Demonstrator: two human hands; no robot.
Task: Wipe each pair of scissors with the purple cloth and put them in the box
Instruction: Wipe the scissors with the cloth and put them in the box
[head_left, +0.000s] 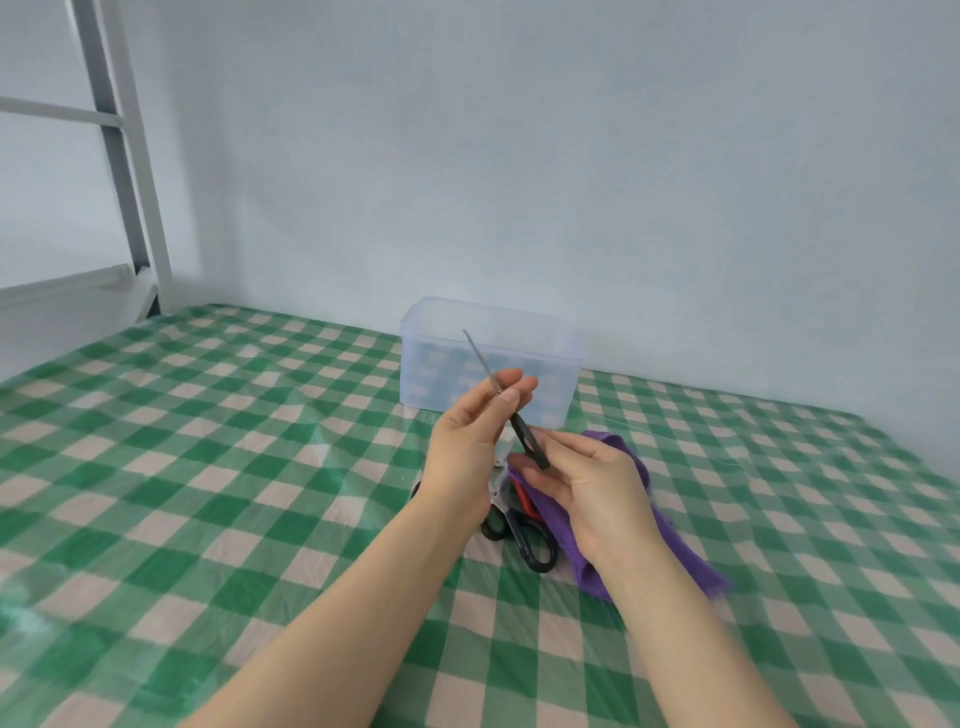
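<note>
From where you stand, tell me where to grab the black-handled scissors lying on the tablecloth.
Take the black-handled scissors by the handle loops, coming from the near side. The loops point toward the person and lie exposed, while the blades run away under the left hand, beside the purple cloth.

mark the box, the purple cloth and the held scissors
box (563, 387): head view, right front wall.
purple cloth (582, 558): head view, lower fold on the table.
held scissors (480, 358): head view, blade above the fingers.

A dormitory-like room: checked tablecloth (208, 467), metal bunk frame (124, 171), bare wall (571, 156).
</note>
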